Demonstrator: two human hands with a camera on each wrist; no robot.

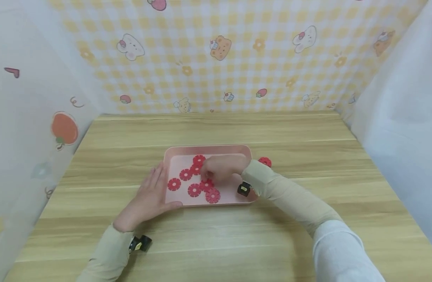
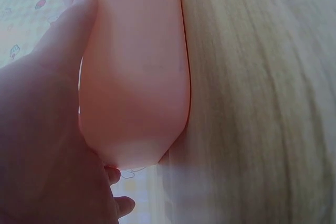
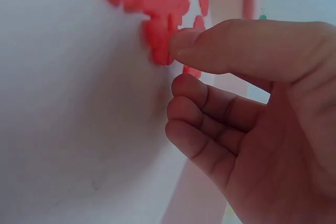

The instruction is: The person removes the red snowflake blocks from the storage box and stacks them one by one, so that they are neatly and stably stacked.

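Observation:
A shallow pink tray (image 1: 209, 205) holds several red notched plastic discs (image 1: 174, 184), mostly in its left half. My left hand (image 1: 149, 197) rests against the tray's front left corner, fingers straight along the left side and thumb along the front wall (image 2: 136, 66). Over the middle of the tray, my right hand (image 1: 224, 167) reaches down among the discs. In the right wrist view, its thumb is at a tilted red disc (image 3: 158, 40) in what looks like a pinch; the index finger is mostly hidden behind the thumb, and the other fingers (image 3: 186, 137) are curled.
Another red disc (image 1: 265, 161) lies outside the tray, just past its right side, near my right sleeve. The wooden table (image 1: 216, 243) runs back to a yellow checked cloth wall (image 1: 216, 78), with white cloth on both sides.

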